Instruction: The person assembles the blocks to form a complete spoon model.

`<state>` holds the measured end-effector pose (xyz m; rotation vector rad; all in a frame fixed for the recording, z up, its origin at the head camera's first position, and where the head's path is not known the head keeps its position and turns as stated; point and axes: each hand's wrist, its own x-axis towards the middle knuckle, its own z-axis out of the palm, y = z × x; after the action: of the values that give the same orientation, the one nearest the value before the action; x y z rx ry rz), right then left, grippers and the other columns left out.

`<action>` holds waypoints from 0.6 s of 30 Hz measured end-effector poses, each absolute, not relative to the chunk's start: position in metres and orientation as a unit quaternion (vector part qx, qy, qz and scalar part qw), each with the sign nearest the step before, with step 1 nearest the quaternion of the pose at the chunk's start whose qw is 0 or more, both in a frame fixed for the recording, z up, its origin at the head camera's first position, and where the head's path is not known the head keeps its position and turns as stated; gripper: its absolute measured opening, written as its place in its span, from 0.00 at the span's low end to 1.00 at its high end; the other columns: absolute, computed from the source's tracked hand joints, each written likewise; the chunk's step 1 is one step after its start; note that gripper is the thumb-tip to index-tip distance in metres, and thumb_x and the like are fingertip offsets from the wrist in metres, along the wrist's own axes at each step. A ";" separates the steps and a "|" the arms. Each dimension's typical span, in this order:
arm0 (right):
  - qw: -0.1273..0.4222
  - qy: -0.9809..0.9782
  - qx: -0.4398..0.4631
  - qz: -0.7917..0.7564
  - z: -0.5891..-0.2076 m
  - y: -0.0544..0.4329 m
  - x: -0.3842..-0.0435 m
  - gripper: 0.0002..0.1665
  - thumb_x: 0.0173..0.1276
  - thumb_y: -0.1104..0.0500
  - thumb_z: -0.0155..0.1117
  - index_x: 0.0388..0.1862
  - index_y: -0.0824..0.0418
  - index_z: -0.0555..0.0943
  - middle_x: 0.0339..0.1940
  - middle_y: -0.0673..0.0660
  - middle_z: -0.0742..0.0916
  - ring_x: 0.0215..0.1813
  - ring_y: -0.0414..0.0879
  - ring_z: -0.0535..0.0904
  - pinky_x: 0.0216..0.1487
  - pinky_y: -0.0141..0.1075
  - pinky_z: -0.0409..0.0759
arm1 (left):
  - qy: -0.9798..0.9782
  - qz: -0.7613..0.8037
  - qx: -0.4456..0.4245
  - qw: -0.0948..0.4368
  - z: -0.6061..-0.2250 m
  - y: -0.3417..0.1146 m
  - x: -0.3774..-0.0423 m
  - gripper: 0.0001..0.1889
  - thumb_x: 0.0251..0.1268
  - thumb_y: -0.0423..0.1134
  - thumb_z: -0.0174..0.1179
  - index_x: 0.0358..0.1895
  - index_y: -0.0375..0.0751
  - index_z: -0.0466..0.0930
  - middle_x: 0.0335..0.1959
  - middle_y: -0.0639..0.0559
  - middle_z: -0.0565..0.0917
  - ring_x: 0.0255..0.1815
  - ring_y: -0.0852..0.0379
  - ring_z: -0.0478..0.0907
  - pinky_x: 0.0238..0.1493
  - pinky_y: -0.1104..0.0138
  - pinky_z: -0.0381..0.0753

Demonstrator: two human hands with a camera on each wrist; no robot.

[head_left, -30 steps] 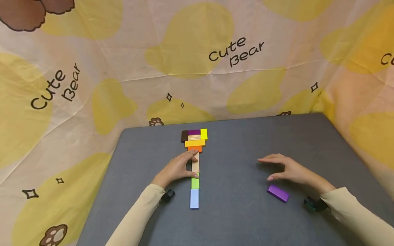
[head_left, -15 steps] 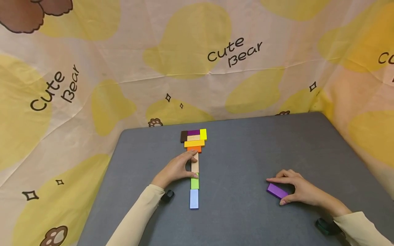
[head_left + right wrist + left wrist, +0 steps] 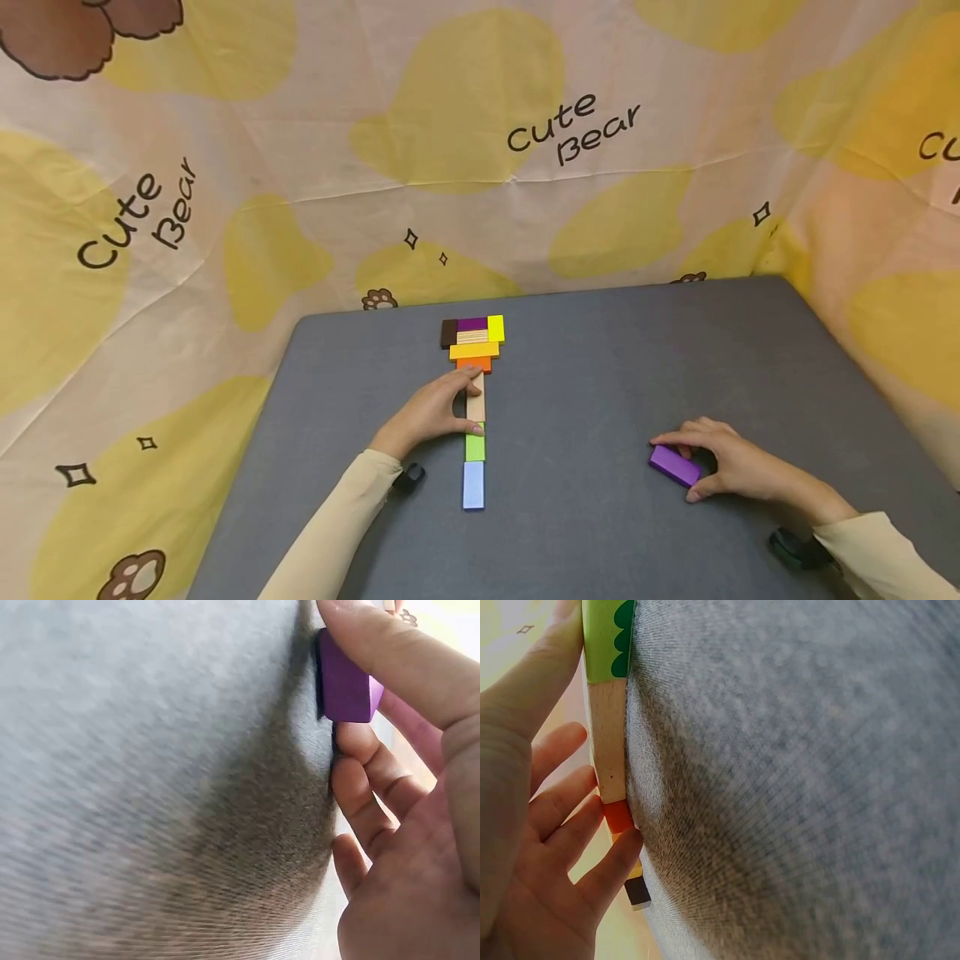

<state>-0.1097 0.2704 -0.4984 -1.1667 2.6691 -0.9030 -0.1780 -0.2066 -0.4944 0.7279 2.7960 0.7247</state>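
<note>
A row of coloured wooden blocks lies on the grey table. My left hand (image 3: 426, 414) rests along it, thumb at the green block (image 3: 475, 448) and fingers reaching past the plain wooden block (image 3: 476, 407) to the orange block (image 3: 480, 364). In the left wrist view its fingers (image 3: 568, 796) are loosely bent beside the row. Nearest me in the row is a light blue block (image 3: 473, 486). Over at the right, my right hand (image 3: 742, 468) pinches a purple block (image 3: 673, 466) lying on the table. The right wrist view shows the thumb against this purple block (image 3: 346, 686).
Beyond the orange block, a yellow-orange block (image 3: 474, 352) lies crosswise. Dark brown (image 3: 448, 333), dark purple (image 3: 472, 323), striped wooden (image 3: 472, 337) and yellow (image 3: 496, 327) blocks form the far end. A patterned cloth (image 3: 465, 125) hangs behind the grey table (image 3: 570, 375).
My right hand has come down and toward me onto the purple block, and its fingers have closed in around it. The left hand and the row have stayed in place.
</note>
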 end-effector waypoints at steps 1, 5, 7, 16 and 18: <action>0.048 0.874 -0.378 -0.301 -0.498 0.270 -0.112 0.43 0.46 0.43 0.80 0.63 0.50 0.78 0.37 0.36 0.78 0.40 0.32 0.66 0.38 0.29 0.59 | 0.935 0.243 0.244 0.081 -0.495 -0.207 -0.178 0.53 0.44 0.55 0.78 0.76 0.43 0.61 0.56 0.55 0.83 0.79 0.52 0.62 0.79 0.54 0.61; 0.061 0.876 -0.362 -0.313 -0.495 0.267 -0.125 0.41 0.47 0.44 0.80 0.62 0.51 0.79 0.34 0.37 0.76 0.39 0.34 0.66 0.37 0.30 0.60 | 0.935 0.245 0.244 0.082 -0.495 -0.207 -0.178 0.53 0.45 0.55 0.78 0.76 0.43 0.62 0.56 0.55 0.83 0.77 0.52 0.63 0.79 0.54 0.62; 0.069 0.878 -0.354 -0.315 -0.493 0.265 -0.135 0.41 0.48 0.45 0.80 0.62 0.51 0.79 0.34 0.38 0.76 0.40 0.35 0.66 0.37 0.30 0.62 | 0.935 0.244 0.242 0.084 -0.495 -0.207 -0.179 0.53 0.45 0.55 0.78 0.76 0.43 0.62 0.56 0.56 0.83 0.77 0.53 0.64 0.78 0.54 0.63; 0.112 0.889 -0.318 -0.310 -0.482 0.251 -0.179 0.41 0.53 0.51 0.80 0.67 0.52 0.75 0.39 0.44 0.77 0.41 0.35 0.71 0.40 0.29 0.76 | 0.936 0.237 0.249 0.080 -0.494 -0.206 -0.178 0.53 0.44 0.57 0.78 0.75 0.43 0.63 0.58 0.56 0.82 0.78 0.52 0.63 0.77 0.53 0.64; 0.122 0.888 -0.316 -0.311 -0.479 0.246 -0.188 0.41 0.54 0.52 0.79 0.68 0.53 0.75 0.41 0.45 0.77 0.41 0.37 0.71 0.39 0.29 0.76 | 0.936 0.237 0.248 0.080 -0.493 -0.206 -0.178 0.53 0.44 0.57 0.77 0.75 0.43 0.62 0.57 0.56 0.83 0.78 0.52 0.62 0.78 0.53 0.63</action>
<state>-0.1876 0.2462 -0.4787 -0.9222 2.5909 -0.9079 -0.1782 -0.2063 -0.4930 0.7403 2.7987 0.7094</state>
